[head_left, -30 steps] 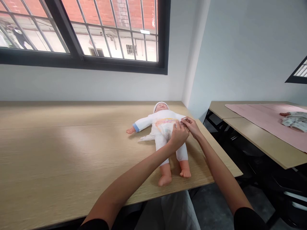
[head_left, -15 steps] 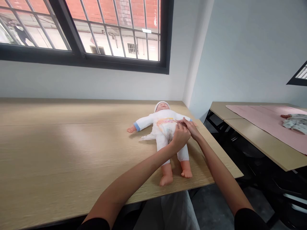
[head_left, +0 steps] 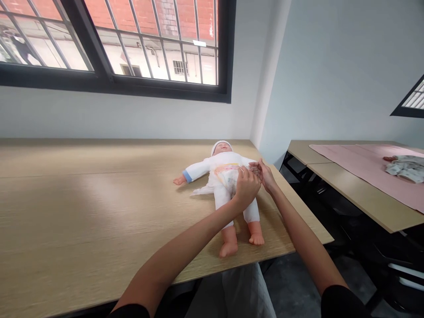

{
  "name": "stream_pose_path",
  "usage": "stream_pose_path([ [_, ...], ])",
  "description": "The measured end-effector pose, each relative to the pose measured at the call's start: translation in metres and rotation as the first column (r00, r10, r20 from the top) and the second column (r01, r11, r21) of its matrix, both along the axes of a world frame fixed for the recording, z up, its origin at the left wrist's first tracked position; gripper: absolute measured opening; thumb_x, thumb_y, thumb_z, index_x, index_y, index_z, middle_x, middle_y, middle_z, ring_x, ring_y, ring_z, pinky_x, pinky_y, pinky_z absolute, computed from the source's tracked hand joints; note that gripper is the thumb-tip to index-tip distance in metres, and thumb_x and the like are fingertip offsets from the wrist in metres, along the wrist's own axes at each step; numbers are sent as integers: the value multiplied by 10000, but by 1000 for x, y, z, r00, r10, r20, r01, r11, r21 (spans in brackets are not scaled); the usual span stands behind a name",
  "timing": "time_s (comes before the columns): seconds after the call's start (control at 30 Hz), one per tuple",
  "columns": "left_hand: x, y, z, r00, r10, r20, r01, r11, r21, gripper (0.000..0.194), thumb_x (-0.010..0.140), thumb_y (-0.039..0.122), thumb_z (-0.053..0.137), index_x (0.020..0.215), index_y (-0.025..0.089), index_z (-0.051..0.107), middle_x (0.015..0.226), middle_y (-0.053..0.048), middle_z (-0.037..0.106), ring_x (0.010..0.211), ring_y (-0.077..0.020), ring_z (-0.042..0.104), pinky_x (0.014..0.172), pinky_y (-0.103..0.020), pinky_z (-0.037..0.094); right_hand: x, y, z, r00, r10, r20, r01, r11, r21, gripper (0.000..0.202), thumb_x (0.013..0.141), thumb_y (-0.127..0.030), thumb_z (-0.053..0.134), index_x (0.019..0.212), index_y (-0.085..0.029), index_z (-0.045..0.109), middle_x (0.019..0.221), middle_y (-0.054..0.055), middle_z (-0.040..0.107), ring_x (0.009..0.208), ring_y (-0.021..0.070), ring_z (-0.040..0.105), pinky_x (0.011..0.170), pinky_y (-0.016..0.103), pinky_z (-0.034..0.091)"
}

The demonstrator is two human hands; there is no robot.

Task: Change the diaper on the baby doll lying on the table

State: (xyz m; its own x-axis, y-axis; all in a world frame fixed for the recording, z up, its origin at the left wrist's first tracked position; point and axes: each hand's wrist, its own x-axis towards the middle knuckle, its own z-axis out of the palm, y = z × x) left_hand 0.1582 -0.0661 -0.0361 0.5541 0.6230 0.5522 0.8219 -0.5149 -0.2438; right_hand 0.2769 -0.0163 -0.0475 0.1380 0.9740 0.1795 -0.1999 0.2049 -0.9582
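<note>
A baby doll (head_left: 198, 169) in white clothes and a white cap lies on its back on the table, feet toward me. Round its waist is a diaper (head_left: 228, 174) with an orange and yellow band at the front; one wing lies spread on the tabletop. My left hand (head_left: 247, 185) is closed over the diaper's front, its fingers curled on the edge. Beside it, at the doll's hip on the right, my right hand (head_left: 265, 176) has its fingers stretched and slightly apart. My hands cover that side of the diaper.
The wooden table (head_left: 99, 221) ends just right of the doll. Across a gap, a second table (head_left: 357, 194) carries a pink cloth (head_left: 351, 163) and a patterned garment (head_left: 406, 168). A barred window (head_left: 159, 44) is in the wall behind.
My right hand has drawn slightly away from the left, and its fingers have straightened and spread. My left hand stays on the diaper. The doll lies as before.
</note>
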Motion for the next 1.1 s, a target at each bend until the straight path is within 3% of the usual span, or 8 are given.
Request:
stream_pose_path([
  [0.43,-1,-2,2,998,57,-22,-57,998,10,482,951,377,406,1091,-8,659,1108,-253,665,1093,-391,596,943,-514,399,1,0,-1,999,-34,39,34,999,14,509,698,-703,619,735,-201,693,728,31,684,655,141,618,682,262,494],
  [0.6,-2,1,0,1000,22,-9,-22,1000,22,474,946,362,409,1120,-8,649,1163,-262,643,1185,-392,541,1011,-534,360,2,1,-3,997,-53,53,53,999,12,529,663,-725,626,714,-202,684,719,30,681,660,145,612,674,261,487],
  [0.7,-3,4,-2,1000,-21,8,21,1000,6,457,941,358,421,1154,19,639,1213,-244,626,1237,-373,505,1047,-551,323,2,1,-3,995,-69,68,68,998,12,526,680,-721,610,712,-201,681,730,38,690,682,154,624,687,268,487],
  [0.87,-5,6,-4,1000,26,1,-26,1000,-13,530,933,442,431,1189,16,616,1197,-254,633,1202,-370,539,1036,-548,329,3,2,-4,995,-71,65,70,997,15,525,695,-719,605,714,-200,677,685,37,677,660,160,625,687,286,492],
  [1.1,-5,5,-2,1000,21,13,-20,996,-85,514,936,417,429,1214,21,600,1221,-262,615,1248,-383,497,1055,-552,315,4,3,-6,995,-79,65,78,997,11,543,683,-738,603,701,-202,687,686,43,686,664,167,632,706,301,498],
])
